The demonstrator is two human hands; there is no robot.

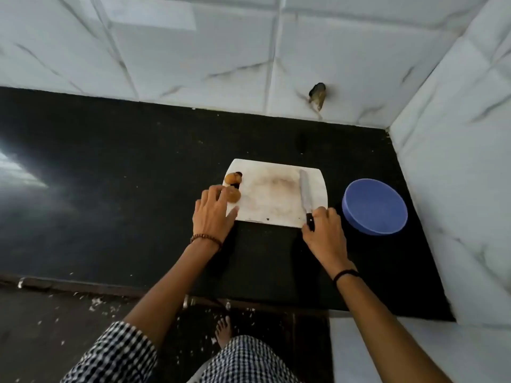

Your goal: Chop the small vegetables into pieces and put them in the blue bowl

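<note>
Steel in hand: the right hand (323, 230) is closing round the dark handle of the knife (305, 193), whose broad blade is lying along the right side of the cutting board (271, 194).
Left hand: the left hand (214, 214) is reaching in flat, fingers spread and nearly straight, fingertips touching the nearer of two small vegetables (232, 178) at the board's left edge; nothing is being clasped.
Risk, rolling: round skins are looking likely to roll under the blade, or off the edge, if fingertips are merely resting on them.
Risk, fingers: outstretched fingertips are lying where a cut would fall; curling them back is looking prudent.
Risk, board: smooth plastic is looking liable to skate on the glossy black counter (110, 161) under a hard chop.
Textures: the board is showing white, scuffed and stained, with rounded corners and a handle hole; the vegetables are sitting tan, dull-skinned and seemingly whole.
Blue bowl: the blue bowl (376, 205), smooth and round, is waiting just right of the board, apparently holding nothing.
</note>
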